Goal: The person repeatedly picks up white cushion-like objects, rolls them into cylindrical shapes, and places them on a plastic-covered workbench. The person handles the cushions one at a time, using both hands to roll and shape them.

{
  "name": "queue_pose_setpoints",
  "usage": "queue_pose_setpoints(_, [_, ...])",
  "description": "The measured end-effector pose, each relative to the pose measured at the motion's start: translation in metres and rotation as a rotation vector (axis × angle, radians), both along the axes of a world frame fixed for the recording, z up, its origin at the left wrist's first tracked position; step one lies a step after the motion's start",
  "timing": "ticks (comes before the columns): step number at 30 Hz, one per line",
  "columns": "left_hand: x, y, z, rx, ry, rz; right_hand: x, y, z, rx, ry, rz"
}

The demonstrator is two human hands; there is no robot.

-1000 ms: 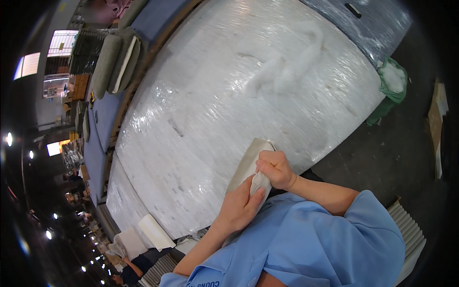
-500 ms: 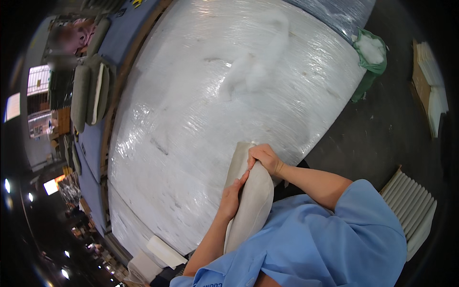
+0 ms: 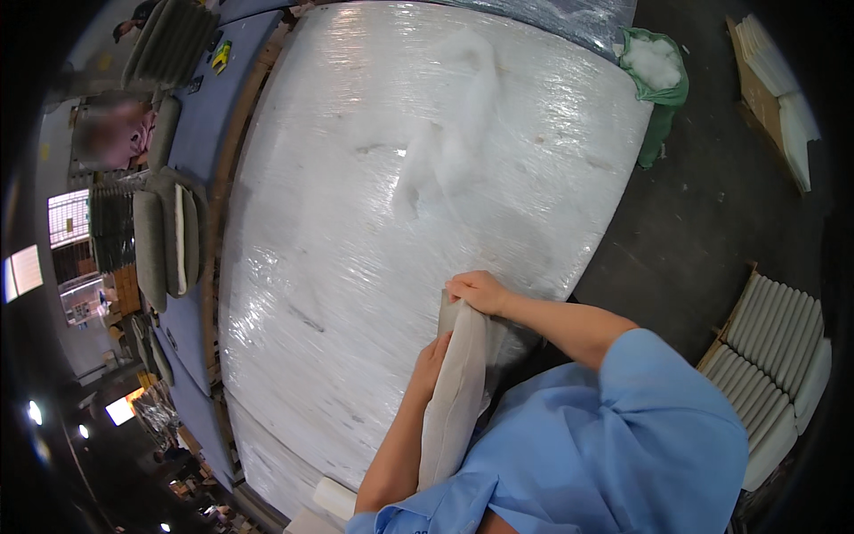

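Observation:
A pale beige cushion [image 3: 455, 396] stands on its edge against my front, over the near side of a table wrapped in clear plastic film. My right hand [image 3: 478, 291] is closed on its far upper end, fingers curled over the edge. Along the cushion's left side lies my left hand [image 3: 430, 363], gripping the cover just below the right hand; its fingertips are partly hidden by the cushion. Loose white fibre stuffing [image 3: 454, 156] is spread on the film-covered tabletop [image 3: 338, 231] beyond my hands.
A green sack [image 3: 656, 98] of white stuffing stands at the table's far right corner. Stacked pale cushions [image 3: 765, 356] sit on the right. Grey cushions [image 3: 166, 236] and a yellow tool [image 3: 221, 57] lie on the blue table at left. A person [image 3: 129, 133] is beyond it.
My view has shifted, showing more of the cushion stack at right. The cushion stands narrower and more upright, its flat cover end less visible. Both hands still hold it, the left slightly lower.

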State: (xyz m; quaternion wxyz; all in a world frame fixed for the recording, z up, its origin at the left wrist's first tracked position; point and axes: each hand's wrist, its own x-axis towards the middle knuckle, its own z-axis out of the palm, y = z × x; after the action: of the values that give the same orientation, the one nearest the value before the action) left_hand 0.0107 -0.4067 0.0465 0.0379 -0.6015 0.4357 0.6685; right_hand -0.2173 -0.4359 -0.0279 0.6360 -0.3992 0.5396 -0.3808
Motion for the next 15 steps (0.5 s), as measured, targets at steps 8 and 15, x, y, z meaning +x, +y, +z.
queue_pose_setpoints(8, [-0.084,-0.003,0.259,-0.516,-0.005,-0.327,-0.02,0.058,0.075,-0.705,-0.067,0.021])
queue_pose_setpoints(15, [-0.103,-0.01,0.233,-0.841,-0.547,-0.504,0.011,0.029,0.082,-0.869,-0.081,-0.064])
